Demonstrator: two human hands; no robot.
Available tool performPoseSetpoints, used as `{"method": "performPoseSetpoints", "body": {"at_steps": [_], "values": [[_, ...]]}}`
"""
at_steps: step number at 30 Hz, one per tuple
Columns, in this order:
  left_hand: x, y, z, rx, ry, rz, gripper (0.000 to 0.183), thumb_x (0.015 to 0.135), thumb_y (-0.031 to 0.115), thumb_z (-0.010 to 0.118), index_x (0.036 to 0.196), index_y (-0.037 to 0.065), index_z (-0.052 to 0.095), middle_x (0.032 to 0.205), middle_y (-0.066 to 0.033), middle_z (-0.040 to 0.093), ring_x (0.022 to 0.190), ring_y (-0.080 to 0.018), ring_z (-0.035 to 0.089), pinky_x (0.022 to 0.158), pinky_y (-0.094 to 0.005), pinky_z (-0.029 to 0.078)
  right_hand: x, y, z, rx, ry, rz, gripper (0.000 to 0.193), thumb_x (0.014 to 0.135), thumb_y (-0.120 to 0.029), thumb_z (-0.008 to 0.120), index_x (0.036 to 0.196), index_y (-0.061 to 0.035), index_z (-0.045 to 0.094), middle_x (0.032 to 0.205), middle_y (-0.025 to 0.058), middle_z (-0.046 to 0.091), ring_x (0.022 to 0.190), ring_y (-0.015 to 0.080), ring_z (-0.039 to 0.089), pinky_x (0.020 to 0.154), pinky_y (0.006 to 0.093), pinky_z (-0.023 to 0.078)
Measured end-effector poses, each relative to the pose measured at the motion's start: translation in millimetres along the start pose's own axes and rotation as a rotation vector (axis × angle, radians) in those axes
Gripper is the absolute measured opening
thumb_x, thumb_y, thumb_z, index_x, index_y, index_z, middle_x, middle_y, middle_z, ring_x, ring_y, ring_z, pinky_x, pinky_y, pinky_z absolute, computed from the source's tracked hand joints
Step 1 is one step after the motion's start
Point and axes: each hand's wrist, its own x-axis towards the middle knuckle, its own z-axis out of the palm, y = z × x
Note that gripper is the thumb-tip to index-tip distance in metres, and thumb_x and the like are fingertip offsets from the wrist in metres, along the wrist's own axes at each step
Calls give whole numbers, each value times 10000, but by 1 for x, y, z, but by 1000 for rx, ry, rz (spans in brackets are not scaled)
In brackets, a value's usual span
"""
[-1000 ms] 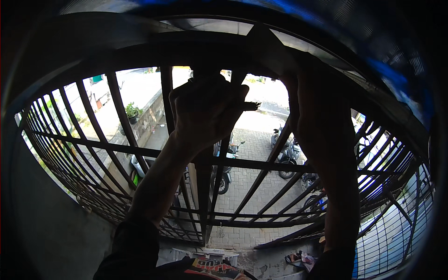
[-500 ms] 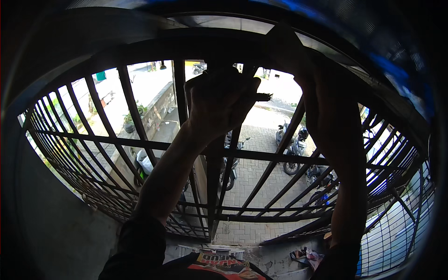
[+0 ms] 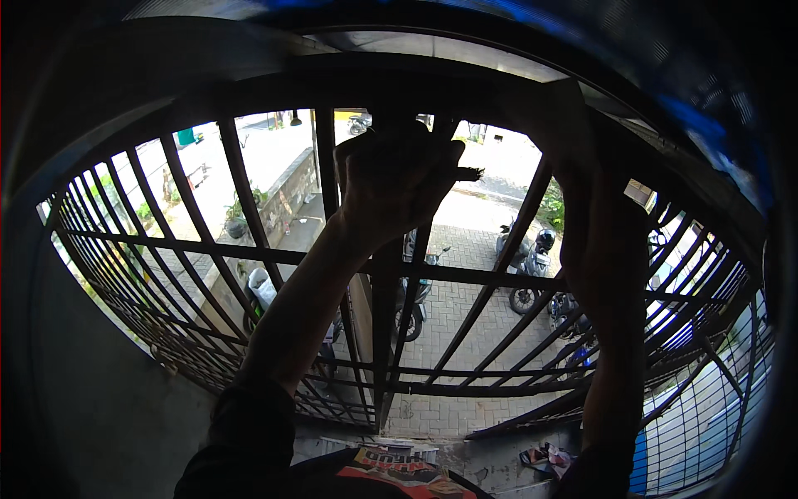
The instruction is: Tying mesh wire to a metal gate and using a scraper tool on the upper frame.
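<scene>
Both my arms reach up to a dark metal gate of upright bars (image 3: 378,333). My left hand (image 3: 391,179) is closed in a fist before the middle bars. A short dark stick-like piece with a ragged end (image 3: 470,174) juts from its right side; the rest is hidden in the fist. Further right, my right hand (image 3: 594,233) is in deep shadow near the upper rail (image 3: 465,83). Its fingers are closed on a flat greyish sheet (image 3: 557,108) with a square corner, held up against or just before the rail. I cannot tell whether it touches.
Beyond the bars, several motorcycles (image 3: 525,274) stand on grey paving (image 3: 465,333). A low wall (image 3: 287,187) runs on the left with a potted plant (image 3: 237,224). Crumpled coloured wrapping (image 3: 547,459) lies at the lower right, near wire mesh (image 3: 698,441).
My right hand and the flat sheet have moved right and slightly down along the upper rail. My left fist has hardly moved. The whole view has shifted a little.
</scene>
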Motion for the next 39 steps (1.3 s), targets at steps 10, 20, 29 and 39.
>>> {"method": "performPoseSetpoints", "body": {"at_steps": [10, 20, 29, 39], "values": [[11, 5, 17, -184, 204, -38, 108, 800, 210, 642, 843, 111, 647, 559, 15, 497, 420, -39, 409, 361, -183, 305, -4, 8, 13, -71, -113, -4, 336, 893, -217, 525, 1173, -54, 438, 512, 25, 511, 383, 74, 488, 319, 214, 367], [8, 8, 13, -51, 62, 6, 191, 804, 235, 649, 939, 101, 635, 608, -5, 536, 455, -43, 461, 374, -173, 342, 18, 15, 10, -27, -159, 93, 513, 843, -76, 562, 1310, -57, 352, 1039, 164, 568, 868, 241, 607, 666, 325, 532], [5, 8, 14, -11, 105, 11, 197, 803, 264, 644, 920, 106, 646, 620, 3, 552, 492, -43, 481, 411, -171, 366, -23, 17, 26, 42, -466, 164, 460, 900, -140, 491, 1322, -53, 331, 671, 102, 585, 519, 166, 560, 445, 286, 453], [7, 21, 15, 78, 106, -59, 190, 799, 289, 645, 847, 107, 615, 602, 8, 499, 462, -33, 445, 376, -165, 339, 5, 20, 18, 17, -128, 218, 435, 868, -87, 535, 1285, -92, 408, 945, 166, 565, 718, 187, 596, 565, 302, 523]]}}
